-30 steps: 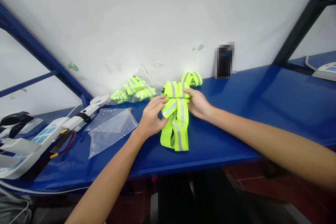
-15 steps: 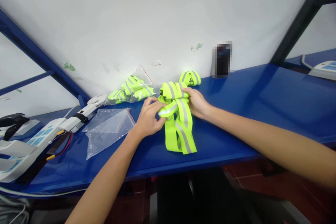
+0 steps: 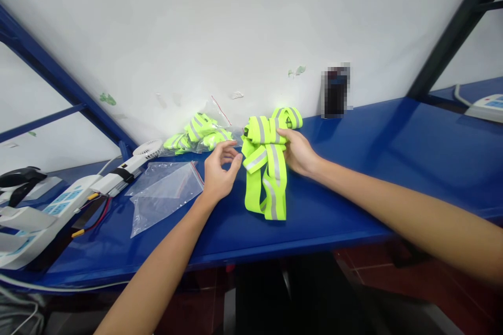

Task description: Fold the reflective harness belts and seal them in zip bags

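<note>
My right hand [image 3: 299, 152] is closed on a bundle of fluorescent yellow reflective strap [image 3: 265, 167] with silver stripes. The upper part is folded into a roll, and loose loops dangle from it over the blue table. My left hand [image 3: 221, 170] is just left of the bundle, fingers curved and apart, with nothing in it. Behind the held bundle, against the wall, sits another coil of the same strap [image 3: 291, 117]. A clear bag with more yellow strap [image 3: 198, 133] lies behind my left hand.
Flat clear zip bags [image 3: 165, 199] lie left of my left arm. Farther left are a white handheld fan [image 3: 147, 148], a white power strip [image 3: 65, 199] and wires with yellow connectors [image 3: 78, 233]. A blurred dark object [image 3: 335, 91] stands by the wall on the blue table [image 3: 373, 167].
My left hand has let go of the strap and moved slightly left. My right hand still holds the bundle, now a little higher, and its loops hang straighter.
</note>
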Tool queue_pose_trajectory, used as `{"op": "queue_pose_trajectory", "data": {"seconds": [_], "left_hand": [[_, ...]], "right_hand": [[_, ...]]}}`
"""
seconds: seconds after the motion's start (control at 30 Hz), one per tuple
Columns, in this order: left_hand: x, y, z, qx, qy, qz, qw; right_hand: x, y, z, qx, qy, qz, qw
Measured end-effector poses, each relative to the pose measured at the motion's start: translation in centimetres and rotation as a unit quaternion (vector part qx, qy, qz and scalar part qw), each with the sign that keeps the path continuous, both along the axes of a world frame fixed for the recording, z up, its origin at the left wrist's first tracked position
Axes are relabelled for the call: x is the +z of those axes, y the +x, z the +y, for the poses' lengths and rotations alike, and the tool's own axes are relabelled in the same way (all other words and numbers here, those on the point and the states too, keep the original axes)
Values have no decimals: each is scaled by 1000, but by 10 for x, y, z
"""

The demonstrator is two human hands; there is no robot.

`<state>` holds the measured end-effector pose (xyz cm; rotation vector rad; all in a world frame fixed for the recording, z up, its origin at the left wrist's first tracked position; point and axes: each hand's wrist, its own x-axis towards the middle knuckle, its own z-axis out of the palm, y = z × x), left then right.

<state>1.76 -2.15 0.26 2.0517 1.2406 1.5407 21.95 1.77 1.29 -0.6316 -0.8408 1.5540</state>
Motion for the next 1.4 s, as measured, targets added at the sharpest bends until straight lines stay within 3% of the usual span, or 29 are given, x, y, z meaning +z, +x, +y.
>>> {"op": "queue_pose_trajectory", "data": {"seconds": [0.13,0.3,0.5,0.7,0.9,0.97,1.1,1.2,1.4], "left_hand": [[-2,2,7,3,-111,-59,992],[-2,1,13,19,-167,-121,978],[3,2,14,43,-224,-331,916],[7,-1,17,-42,-241,-463,852],[9,1,10,-163,-294,-438,834],[9,1,9,-163,-308,-414,841],[5,0,12,-94,-260,-318,907],[1,-1,16,-53,-224,-264,937],[-1,-2,13,-23,-104,-120,987]], "right_hand": [[-1,-3,-6,25,19,-14,999],[-5,-3,-7,56,54,-37,996],[-10,-2,-5,61,91,-65,992],[-11,-1,0,23,75,-61,995],[-6,1,-1,34,64,-61,996],[-4,1,-3,45,62,-62,995],[-3,1,-4,59,56,-66,995],[-5,1,-2,58,59,-85,993],[-10,1,-5,45,150,-208,965]]}}
